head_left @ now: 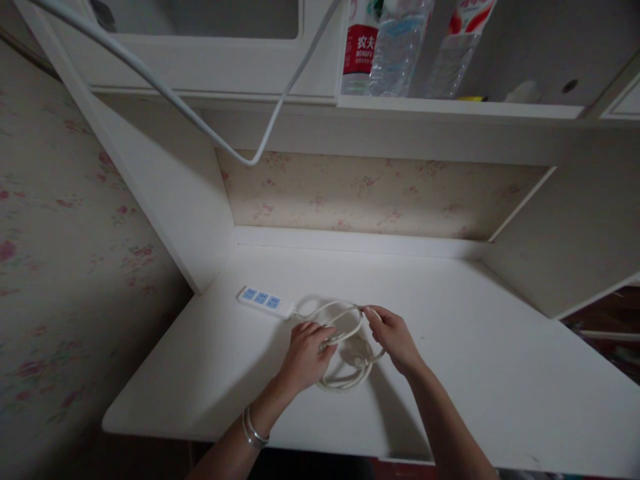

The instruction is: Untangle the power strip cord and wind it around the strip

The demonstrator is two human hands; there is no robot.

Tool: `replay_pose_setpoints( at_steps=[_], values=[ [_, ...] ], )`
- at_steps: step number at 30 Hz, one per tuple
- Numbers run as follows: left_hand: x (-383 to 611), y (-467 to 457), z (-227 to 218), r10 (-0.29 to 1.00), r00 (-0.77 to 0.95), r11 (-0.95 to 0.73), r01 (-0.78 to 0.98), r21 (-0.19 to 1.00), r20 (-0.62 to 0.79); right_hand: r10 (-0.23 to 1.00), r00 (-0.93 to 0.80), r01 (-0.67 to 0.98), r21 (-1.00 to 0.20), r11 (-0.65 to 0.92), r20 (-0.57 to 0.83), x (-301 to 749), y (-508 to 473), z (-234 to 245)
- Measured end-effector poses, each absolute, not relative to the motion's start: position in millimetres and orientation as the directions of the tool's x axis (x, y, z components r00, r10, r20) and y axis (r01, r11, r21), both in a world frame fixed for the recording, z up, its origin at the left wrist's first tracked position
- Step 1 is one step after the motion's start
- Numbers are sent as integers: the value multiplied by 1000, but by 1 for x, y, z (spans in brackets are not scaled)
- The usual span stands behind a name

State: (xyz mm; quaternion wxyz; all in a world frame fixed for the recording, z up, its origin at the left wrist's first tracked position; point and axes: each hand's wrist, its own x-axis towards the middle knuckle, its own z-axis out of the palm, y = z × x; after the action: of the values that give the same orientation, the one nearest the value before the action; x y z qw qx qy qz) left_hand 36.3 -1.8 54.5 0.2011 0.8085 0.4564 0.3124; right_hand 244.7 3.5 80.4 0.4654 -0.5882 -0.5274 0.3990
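Observation:
A white power strip (265, 302) with three blue socket faces lies on the desk, left of my hands. Its off-white cord (345, 385) runs from the strip's right end into loose loops between my hands. My left hand (307, 353), with silver bangles at the wrist, is closed around the near side of a loop. The fingers of my right hand (390, 333) pinch the cord at the right side of the coil. Part of the coil rests low over the desk, and a pale lump that may be the plug shows inside it.
The white desk (475, 373) has a raised back edge and side panels. Above it, a shelf (460, 109) holds several plastic bottles (395, 50). A thick white cable or lamp arm (250, 160) hangs in the upper left. Floral wallpaper (75, 267) covers the left wall.

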Motion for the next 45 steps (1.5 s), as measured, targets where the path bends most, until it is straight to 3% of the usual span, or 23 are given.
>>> replay_pose_setpoints(
  at_steps=[6, 12, 17, 21, 25, 28, 32, 35, 42, 45],
  values=[
    [33, -3, 49, 876, 353, -481, 604, 635, 328, 993, -32, 113, -988, -106, -110, 255, 23, 99],
    [13, 2, 31, 918, 221, -395, 533, 748, 328, 981, -90, -66, -982, -178, -172, 261, 32, 106],
    [-7, 2, 18, 966, 159, -255, 456, 853, 204, 1000, -8, 241, -971, -10, -12, 261, 37, 105],
    [-8, -8, 18, 949, 241, -298, 486, 822, 202, 953, -75, 478, -828, 293, 293, 252, 44, 112],
    [0, -17, 16, 947, 252, -289, 394, 872, 200, 893, -159, 575, -696, 430, 421, 227, 47, 120],
    [5, -17, 14, 967, 207, -205, 273, 940, 150, 914, -152, 497, -771, 399, 375, 209, 48, 119],
    [8, -12, 17, 981, 194, -16, 24, 1000, 11, 988, -112, 258, -957, 136, 110, 204, 49, 111],
    [10, -10, 20, 981, 180, 81, -62, 995, -69, 994, -113, 168, -986, 8, -12, 209, 50, 109],
    [9, -15, 23, 946, 270, 210, -83, 974, -181, 988, -87, 134, -981, 141, 130, 221, 61, 102],
    [7, -16, 21, 940, 288, 210, -64, 976, -184, 978, -84, 370, -905, 210, 193, 231, 70, 84]
  ],
)
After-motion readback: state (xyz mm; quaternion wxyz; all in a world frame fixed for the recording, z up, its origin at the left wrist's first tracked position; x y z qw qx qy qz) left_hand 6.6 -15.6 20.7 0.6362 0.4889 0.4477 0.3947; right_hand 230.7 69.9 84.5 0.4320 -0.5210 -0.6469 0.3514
